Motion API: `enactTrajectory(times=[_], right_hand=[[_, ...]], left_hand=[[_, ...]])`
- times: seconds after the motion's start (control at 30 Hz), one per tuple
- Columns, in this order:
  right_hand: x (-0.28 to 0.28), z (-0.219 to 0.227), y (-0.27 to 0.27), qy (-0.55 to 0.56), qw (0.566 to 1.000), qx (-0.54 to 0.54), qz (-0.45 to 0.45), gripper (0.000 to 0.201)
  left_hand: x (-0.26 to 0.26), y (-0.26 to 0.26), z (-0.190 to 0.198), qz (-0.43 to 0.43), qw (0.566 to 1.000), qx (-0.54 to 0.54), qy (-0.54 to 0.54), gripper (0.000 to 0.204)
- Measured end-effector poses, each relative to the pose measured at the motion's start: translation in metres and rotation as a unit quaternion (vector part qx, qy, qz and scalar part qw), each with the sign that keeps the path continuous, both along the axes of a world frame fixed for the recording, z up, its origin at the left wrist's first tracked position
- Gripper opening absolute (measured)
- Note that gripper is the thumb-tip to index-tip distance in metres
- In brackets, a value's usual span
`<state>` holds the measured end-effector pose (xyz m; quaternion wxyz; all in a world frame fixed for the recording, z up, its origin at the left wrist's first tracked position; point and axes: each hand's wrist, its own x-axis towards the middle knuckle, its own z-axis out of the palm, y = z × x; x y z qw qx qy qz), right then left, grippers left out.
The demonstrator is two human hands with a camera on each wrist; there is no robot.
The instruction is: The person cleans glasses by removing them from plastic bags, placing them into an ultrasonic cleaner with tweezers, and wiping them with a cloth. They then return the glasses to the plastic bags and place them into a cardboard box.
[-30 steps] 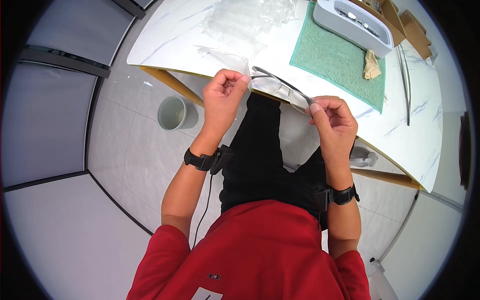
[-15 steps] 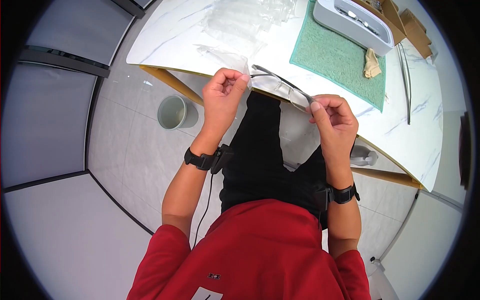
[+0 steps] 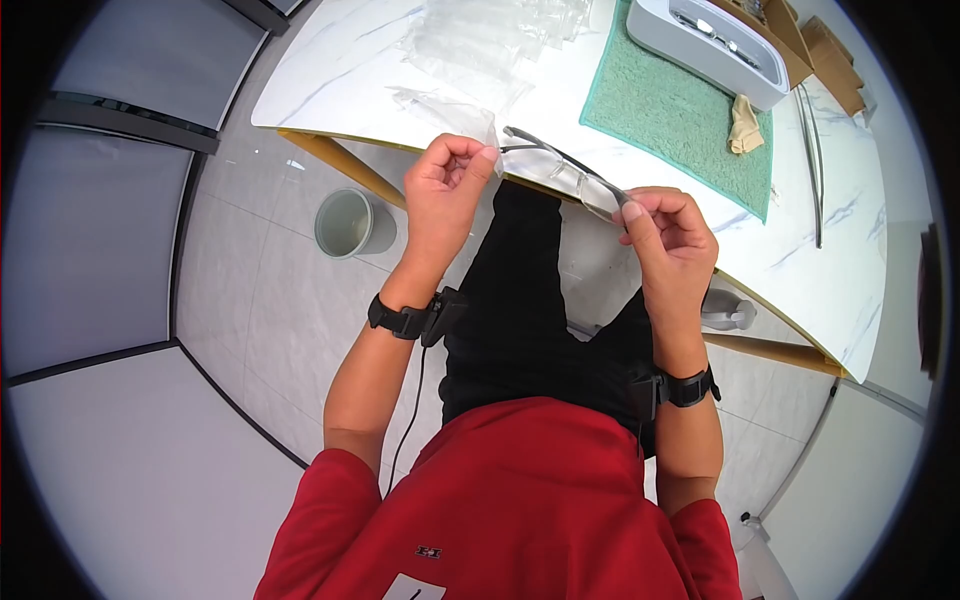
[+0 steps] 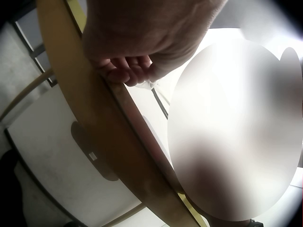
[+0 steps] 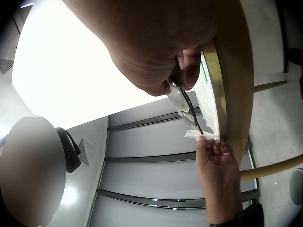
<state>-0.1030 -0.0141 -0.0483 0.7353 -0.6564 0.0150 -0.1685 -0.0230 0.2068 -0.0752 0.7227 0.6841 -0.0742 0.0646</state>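
In the head view, a pair of glasses with a dark frame and clear lenses is held out over the table's near edge, temples unfolded. My right hand pinches it at one end of the front, between thumb and fingers. The left hand pinches the edge of a thin clear plastic bag, whose other part trails onto the tabletop. One dark temple tip reaches right to the left fingertips. From the right wrist, the glasses slant down from my right fingers toward the left hand and the crumpled plastic.
More clear bags lie on the white marbled table. A green cloth mat bears a white cleaner tub with glasses inside and a beige cloth. Cardboard boxes and dark thin strips lie right. A bin stands on the floor.
Both hands keep their hold. The right hand and its end of the glasses have shifted very slightly up and to the right; the bag looks the same.
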Motion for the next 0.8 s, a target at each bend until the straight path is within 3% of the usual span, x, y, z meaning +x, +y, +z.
enactTrajectory(times=[0.8], right_hand=[[0.0002, 0.0031, 0.0005, 0.01, 1.0, 0.015, -0.001, 0.008]], left_hand=[[0.0004, 0.0, 0.0009, 0.003, 1.0, 0.006, 0.004, 0.008]])
